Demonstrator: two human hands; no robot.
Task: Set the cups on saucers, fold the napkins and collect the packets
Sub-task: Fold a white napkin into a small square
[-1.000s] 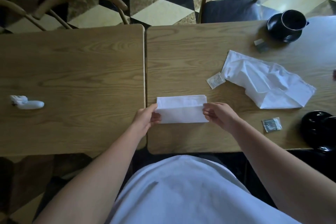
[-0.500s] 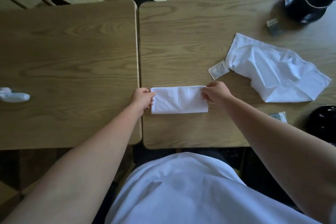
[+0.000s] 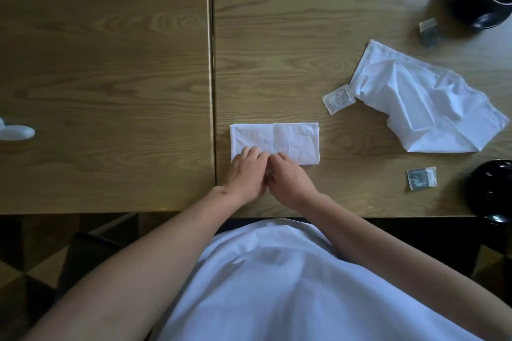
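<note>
both hands have left the ends of the folded napkin, the left hand and right hand now touching at its 6 o'clock edge, fingers flat and gripping nothing, so that fold looks finished; crumpled napkin waits at 2 o'clock.

folded white napkin flat, crumpled napkin right, packets scattered
</note>
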